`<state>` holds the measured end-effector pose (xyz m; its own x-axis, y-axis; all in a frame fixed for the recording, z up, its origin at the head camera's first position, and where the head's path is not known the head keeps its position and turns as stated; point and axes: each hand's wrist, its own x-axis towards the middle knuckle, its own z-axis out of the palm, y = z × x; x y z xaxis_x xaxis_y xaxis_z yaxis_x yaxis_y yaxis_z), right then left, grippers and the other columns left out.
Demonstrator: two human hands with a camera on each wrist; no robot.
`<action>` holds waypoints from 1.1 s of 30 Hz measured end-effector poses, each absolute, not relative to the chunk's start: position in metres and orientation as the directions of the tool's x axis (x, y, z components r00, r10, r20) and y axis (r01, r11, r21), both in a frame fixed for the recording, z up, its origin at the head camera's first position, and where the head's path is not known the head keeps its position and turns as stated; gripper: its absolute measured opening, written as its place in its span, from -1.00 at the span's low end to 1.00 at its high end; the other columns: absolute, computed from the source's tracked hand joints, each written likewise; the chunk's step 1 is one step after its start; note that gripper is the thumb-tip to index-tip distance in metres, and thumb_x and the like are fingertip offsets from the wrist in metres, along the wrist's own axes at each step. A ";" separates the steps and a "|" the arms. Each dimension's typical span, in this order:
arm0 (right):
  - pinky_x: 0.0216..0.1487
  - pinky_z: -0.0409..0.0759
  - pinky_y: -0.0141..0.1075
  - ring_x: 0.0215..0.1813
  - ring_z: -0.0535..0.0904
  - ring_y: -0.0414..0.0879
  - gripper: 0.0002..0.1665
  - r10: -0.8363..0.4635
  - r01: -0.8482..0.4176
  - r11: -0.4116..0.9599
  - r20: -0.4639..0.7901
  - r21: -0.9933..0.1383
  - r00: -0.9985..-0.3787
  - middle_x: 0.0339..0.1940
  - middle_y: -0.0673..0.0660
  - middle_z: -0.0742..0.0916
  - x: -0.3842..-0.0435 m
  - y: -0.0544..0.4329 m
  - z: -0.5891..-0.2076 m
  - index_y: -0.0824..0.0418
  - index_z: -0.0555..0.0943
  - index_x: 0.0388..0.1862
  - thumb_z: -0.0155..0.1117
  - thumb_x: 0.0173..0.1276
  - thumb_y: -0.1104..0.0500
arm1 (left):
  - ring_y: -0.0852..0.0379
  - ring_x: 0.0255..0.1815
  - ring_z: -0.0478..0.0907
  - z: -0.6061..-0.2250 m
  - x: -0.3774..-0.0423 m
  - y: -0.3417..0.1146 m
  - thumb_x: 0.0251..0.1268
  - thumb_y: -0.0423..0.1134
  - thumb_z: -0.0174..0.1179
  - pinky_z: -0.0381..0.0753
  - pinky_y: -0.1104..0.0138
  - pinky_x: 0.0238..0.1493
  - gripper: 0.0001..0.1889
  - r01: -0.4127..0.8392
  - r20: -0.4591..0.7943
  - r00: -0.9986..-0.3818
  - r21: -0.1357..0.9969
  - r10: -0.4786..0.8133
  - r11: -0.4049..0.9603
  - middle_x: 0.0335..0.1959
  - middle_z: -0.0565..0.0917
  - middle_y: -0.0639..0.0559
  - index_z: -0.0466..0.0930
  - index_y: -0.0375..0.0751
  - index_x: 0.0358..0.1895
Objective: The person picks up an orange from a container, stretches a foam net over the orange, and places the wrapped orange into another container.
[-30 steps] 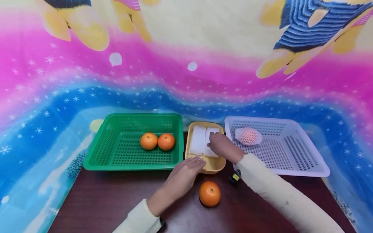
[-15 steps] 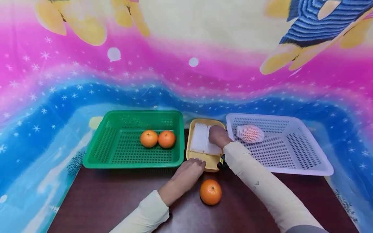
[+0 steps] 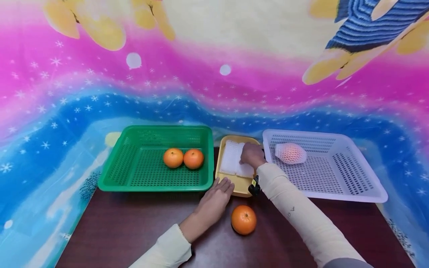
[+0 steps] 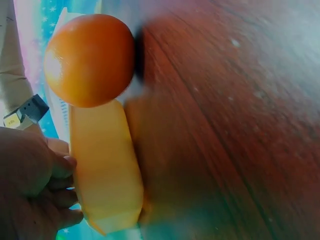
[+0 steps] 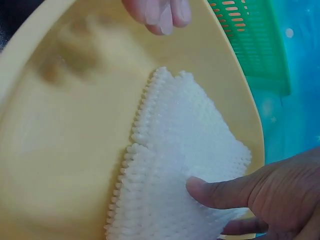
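Note:
White foam fruit nets (image 3: pixel 230 158) lie flat in two side-by-side piles in a small yellow basket (image 3: pixel 237 187). My right hand (image 3: pixel 253 153) grips the right pile at its outer side. In the right wrist view its thumb (image 5: pixel 215 194) lies on top of the foam net, with fingers partly hidden beneath the edge. My left hand (image 3: pixel 214 201) rests its fingers over the basket's near left rim, fairly straight. Just in front of the basket sits an orange (image 3: pixel 243 220) on the table, close to my left hand and touched by neither hand.
To the left stands a green basket (image 3: pixel 155 186) holding two oranges (image 3: pixel 173 158). A pale lilac basket (image 3: pixel 342 197) on the right holds one fruit in a foam net (image 3: pixel 291 153). Both flank the yellow basket closely on the dark wooden table (image 3: pixel 134 219). A printed cloth (image 3: pixel 201 89) hangs behind.
My right hand has reached further over the right pile of foam nets and now grips there. My left hand has stayed at the near rim, its fingers shifting slightly.

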<state>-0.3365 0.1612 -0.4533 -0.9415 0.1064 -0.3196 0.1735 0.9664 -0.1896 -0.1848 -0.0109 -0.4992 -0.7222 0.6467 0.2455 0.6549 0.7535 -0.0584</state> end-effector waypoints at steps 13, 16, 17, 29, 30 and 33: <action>-0.10 0.72 -0.08 -0.10 0.66 0.09 -0.61 0.098 0.178 0.946 -0.282 -0.273 -0.954 -0.01 0.30 0.72 -0.336 0.162 -0.454 0.39 0.71 -0.09 0.59 0.17 0.20 | 0.13 0.34 0.61 -0.505 -0.187 -0.009 0.24 -0.44 0.34 0.46 0.11 0.50 -0.55 0.645 0.324 -0.719 -0.020 0.615 0.764 0.19 0.74 0.05 0.69 -0.13 0.21; -0.16 0.71 -0.10 -0.17 0.66 0.07 -0.66 0.084 0.164 0.944 -0.269 -0.288 -0.960 -0.11 0.28 0.74 -0.335 0.164 -0.453 0.37 0.71 -0.13 0.57 0.19 0.21 | 0.14 0.33 0.61 -0.504 -0.187 -0.008 0.21 -0.43 0.35 0.46 0.12 0.50 -0.55 0.641 0.317 -0.723 -0.025 0.614 0.767 0.18 0.74 0.06 0.69 -0.12 0.21; -0.18 0.71 -0.10 -0.19 0.66 0.06 -0.69 0.080 0.159 0.943 -0.262 -0.293 -0.962 -0.14 0.26 0.73 -0.335 0.165 -0.452 0.35 0.70 -0.15 0.55 0.20 0.21 | 0.14 0.33 0.61 -0.503 -0.187 -0.008 0.20 -0.43 0.36 0.46 0.13 0.49 -0.54 0.639 0.313 -0.725 -0.025 0.613 0.769 0.18 0.75 0.06 0.69 -0.12 0.20; -0.33 0.56 -0.21 -0.28 0.58 0.08 -0.80 0.010 0.107 0.893 -0.219 -0.436 -0.976 -0.27 0.26 0.69 -0.325 0.165 -0.425 0.35 0.63 -0.10 0.17 0.37 0.28 | 0.07 0.36 0.59 -0.496 -0.186 -0.008 0.21 -0.45 0.33 0.46 0.10 0.50 -0.56 0.629 0.253 -0.755 0.020 0.605 0.777 0.21 0.72 -0.04 0.68 -0.19 0.19; -0.25 0.64 -0.17 -0.18 0.64 0.12 -0.69 0.005 0.107 0.879 -0.216 -0.465 -0.976 -0.14 0.31 0.72 -0.323 0.165 -0.421 0.37 0.63 0.04 0.21 0.37 0.28 | 0.07 0.37 0.58 -0.495 -0.186 -0.008 0.23 -0.45 0.33 0.46 0.10 0.50 -0.57 0.631 0.251 -0.754 0.021 0.607 0.775 0.21 0.72 -0.03 0.68 -0.18 0.19; 0.08 0.73 -0.02 0.14 0.66 0.23 -0.42 -0.016 0.110 0.817 -0.214 -0.565 -0.977 0.20 0.38 0.69 -0.313 0.168 -0.412 0.41 0.52 0.34 0.30 0.36 0.26 | 0.07 0.37 0.58 -0.495 -0.186 -0.008 0.24 -0.44 0.32 0.46 0.10 0.50 -0.58 0.646 0.245 -0.745 0.031 0.620 0.763 0.20 0.73 -0.03 0.67 -0.18 0.19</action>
